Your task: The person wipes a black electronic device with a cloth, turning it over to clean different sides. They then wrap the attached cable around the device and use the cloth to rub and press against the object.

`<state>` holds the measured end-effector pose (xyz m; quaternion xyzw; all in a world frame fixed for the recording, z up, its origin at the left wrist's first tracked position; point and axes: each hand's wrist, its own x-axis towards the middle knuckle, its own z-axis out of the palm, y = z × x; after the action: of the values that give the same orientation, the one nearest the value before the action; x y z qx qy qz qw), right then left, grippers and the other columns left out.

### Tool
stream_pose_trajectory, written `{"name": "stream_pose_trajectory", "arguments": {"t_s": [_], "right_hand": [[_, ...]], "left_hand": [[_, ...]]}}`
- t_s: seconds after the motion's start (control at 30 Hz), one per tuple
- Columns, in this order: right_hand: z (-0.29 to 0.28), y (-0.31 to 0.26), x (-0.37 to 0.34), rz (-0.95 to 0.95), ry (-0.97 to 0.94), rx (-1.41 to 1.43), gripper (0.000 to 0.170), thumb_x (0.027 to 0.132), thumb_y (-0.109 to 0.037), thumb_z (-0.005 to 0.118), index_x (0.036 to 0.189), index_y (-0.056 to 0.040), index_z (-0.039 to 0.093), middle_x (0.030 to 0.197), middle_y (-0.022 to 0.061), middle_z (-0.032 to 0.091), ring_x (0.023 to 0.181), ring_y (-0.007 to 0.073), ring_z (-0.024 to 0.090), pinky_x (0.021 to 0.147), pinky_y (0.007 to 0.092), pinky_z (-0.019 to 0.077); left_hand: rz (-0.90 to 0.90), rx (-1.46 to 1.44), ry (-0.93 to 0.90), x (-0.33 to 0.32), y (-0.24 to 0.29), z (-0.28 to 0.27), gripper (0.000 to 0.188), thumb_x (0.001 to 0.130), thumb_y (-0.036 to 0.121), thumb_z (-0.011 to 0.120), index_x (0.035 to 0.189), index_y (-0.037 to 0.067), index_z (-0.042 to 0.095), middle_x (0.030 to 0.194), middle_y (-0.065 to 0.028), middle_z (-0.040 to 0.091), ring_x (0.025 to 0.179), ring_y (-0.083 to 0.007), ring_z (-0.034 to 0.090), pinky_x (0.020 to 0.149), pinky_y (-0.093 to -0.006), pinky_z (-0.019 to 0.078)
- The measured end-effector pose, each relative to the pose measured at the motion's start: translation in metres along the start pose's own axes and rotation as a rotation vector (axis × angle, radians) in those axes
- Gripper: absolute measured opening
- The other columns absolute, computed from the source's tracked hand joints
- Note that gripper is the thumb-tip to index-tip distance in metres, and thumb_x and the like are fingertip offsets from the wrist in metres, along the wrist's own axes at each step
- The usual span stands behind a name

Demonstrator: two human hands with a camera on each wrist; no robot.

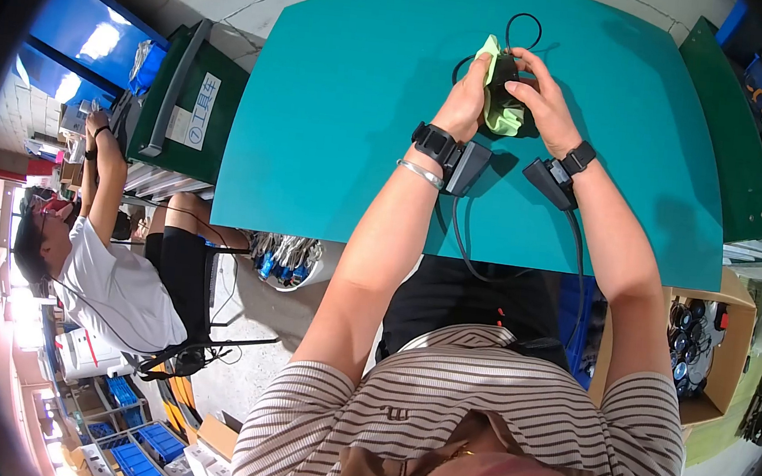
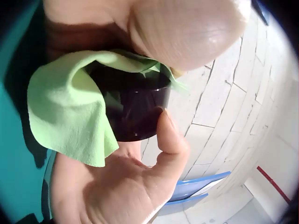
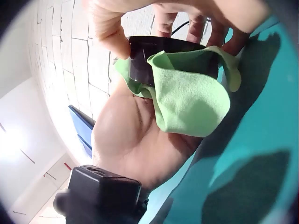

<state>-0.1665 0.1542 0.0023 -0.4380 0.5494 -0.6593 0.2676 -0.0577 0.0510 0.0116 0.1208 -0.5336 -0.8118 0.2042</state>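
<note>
A glossy black rounded object point(image 2: 140, 112) with a thin black cable point(image 1: 538, 34) is held up between my two hands over the table; its exact kind does not show. Around its lower side wraps a light green cloth point(image 3: 191, 100), one corner hanging loose. My left hand point(image 1: 465, 100) grips the object through the cloth, its thumb large at the top of the left wrist view. With thumb and fingers my right hand point(image 1: 548, 109) pinches the bare black edge from the other side. The right fingers pass behind the object in the right wrist view.
The green tabletop point(image 1: 345, 126) spreads under both hands. Dark green cabinets point(image 1: 180, 98) flank it. A cardboard box point(image 1: 724, 359) of black round items stands at right, a bin point(image 1: 292, 267) at left. Another person point(image 1: 115, 278) sits far left. Wrist-camera cables point(image 1: 579, 255) hang over the front edge.
</note>
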Motion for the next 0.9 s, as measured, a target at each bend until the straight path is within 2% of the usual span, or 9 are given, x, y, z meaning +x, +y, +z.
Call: {"name": "stream_pose_trajectory", "arguments": {"t_s": [0.1, 0.17, 0.3, 0.4, 0.47, 0.5, 0.6, 0.67, 0.9], "right_hand": [[0.001, 0.001, -0.001, 0.033, 0.015, -0.007, 0.054, 0.084, -0.022, 0.064, 0.133, -0.0103, 0.046, 0.118, 0.0060, 0.049, 0.102, 0.0174, 0.052, 0.088, 0.0319, 0.0456], [0.000, 0.001, -0.001, 0.025, 0.009, -0.017, 0.054, 0.084, -0.022, 0.063, 0.133, -0.0101, 0.046, 0.118, 0.0057, 0.048, 0.103, 0.0174, 0.052, 0.088, 0.0320, 0.0457], [-0.003, 0.004, 0.000, 0.011, -0.008, -0.013, 0.054, 0.085, -0.023, 0.064, 0.134, -0.0103, 0.045, 0.117, 0.0057, 0.048, 0.103, 0.0176, 0.052, 0.087, 0.0325, 0.0461], [-0.002, 0.005, 0.000, 0.014, -0.026, -0.011, 0.054, 0.085, -0.024, 0.064, 0.133, -0.0103, 0.045, 0.117, 0.0058, 0.047, 0.103, 0.0176, 0.052, 0.088, 0.0324, 0.0459], [-0.001, 0.005, 0.000, 0.023, 0.013, -0.048, 0.053, 0.085, -0.024, 0.063, 0.133, -0.0104, 0.045, 0.118, 0.0060, 0.046, 0.103, 0.0171, 0.052, 0.088, 0.0319, 0.0454], [-0.001, 0.004, 0.000, 0.023, 0.013, -0.048, 0.053, 0.085, -0.024, 0.063, 0.133, -0.0104, 0.045, 0.118, 0.0060, 0.046, 0.103, 0.0171, 0.052, 0.088, 0.0319, 0.0454], [-0.002, 0.003, 0.000, 0.016, 0.008, -0.060, 0.051, 0.086, -0.024, 0.063, 0.132, -0.0102, 0.045, 0.118, 0.0059, 0.046, 0.102, 0.0160, 0.052, 0.089, 0.0311, 0.0448], [-0.004, 0.005, 0.001, 0.004, -0.008, -0.017, 0.050, 0.086, -0.022, 0.062, 0.132, -0.0100, 0.045, 0.118, 0.0054, 0.046, 0.101, 0.0152, 0.053, 0.089, 0.0306, 0.0445], [-0.003, 0.003, 0.000, 0.022, -0.016, -0.021, 0.050, 0.086, -0.021, 0.060, 0.133, -0.0103, 0.045, 0.118, 0.0052, 0.047, 0.103, 0.0155, 0.052, 0.090, 0.0302, 0.0440]], "left_hand": [[-0.043, 0.013, 0.070, 0.000, -0.003, 0.000, 0.054, 0.100, 0.044, 0.031, 0.128, 0.001, 0.049, 0.116, -0.0108, 0.060, 0.101, -0.0193, 0.061, 0.084, -0.0320, 0.0521], [-0.049, 0.001, 0.123, 0.002, -0.006, 0.000, 0.057, 0.099, 0.046, 0.035, 0.127, -0.001, 0.049, 0.115, -0.0116, 0.060, 0.102, -0.0186, 0.058, 0.085, -0.0314, 0.0486], [-0.044, 0.012, 0.124, 0.002, -0.007, 0.000, 0.057, 0.099, 0.046, 0.035, 0.128, -0.001, 0.048, 0.116, -0.0121, 0.059, 0.102, -0.0190, 0.058, 0.086, -0.0317, 0.0479], [-0.032, -0.020, 0.055, 0.007, -0.012, -0.007, 0.056, 0.099, 0.045, 0.035, 0.129, -0.001, 0.046, 0.116, -0.0115, 0.058, 0.103, -0.0181, 0.056, 0.088, -0.0312, 0.0460], [0.019, 0.058, 0.076, 0.014, -0.020, -0.012, 0.053, 0.099, 0.043, 0.033, 0.128, 0.001, 0.048, 0.116, -0.0103, 0.060, 0.100, -0.0184, 0.062, 0.083, -0.0304, 0.0527], [0.019, 0.058, 0.076, 0.014, -0.021, -0.012, 0.053, 0.099, 0.043, 0.033, 0.128, 0.001, 0.048, 0.116, -0.0103, 0.060, 0.100, -0.0184, 0.062, 0.083, -0.0304, 0.0527], [0.034, 0.092, 0.115, 0.010, -0.019, -0.010, 0.053, 0.099, 0.043, 0.034, 0.128, 0.001, 0.049, 0.115, -0.0098, 0.060, 0.100, -0.0180, 0.061, 0.083, -0.0301, 0.0520], [-0.028, 0.056, 0.082, 0.005, -0.012, -0.006, 0.054, 0.100, 0.044, 0.034, 0.130, 0.000, 0.043, 0.121, -0.0114, 0.053, 0.108, -0.0175, 0.051, 0.091, -0.0301, 0.0420], [-0.035, 0.042, 0.090, 0.001, -0.006, 0.000, 0.055, 0.100, 0.045, 0.033, 0.130, 0.001, 0.044, 0.120, -0.0113, 0.055, 0.106, -0.0182, 0.054, 0.088, -0.0311, 0.0451]]}}
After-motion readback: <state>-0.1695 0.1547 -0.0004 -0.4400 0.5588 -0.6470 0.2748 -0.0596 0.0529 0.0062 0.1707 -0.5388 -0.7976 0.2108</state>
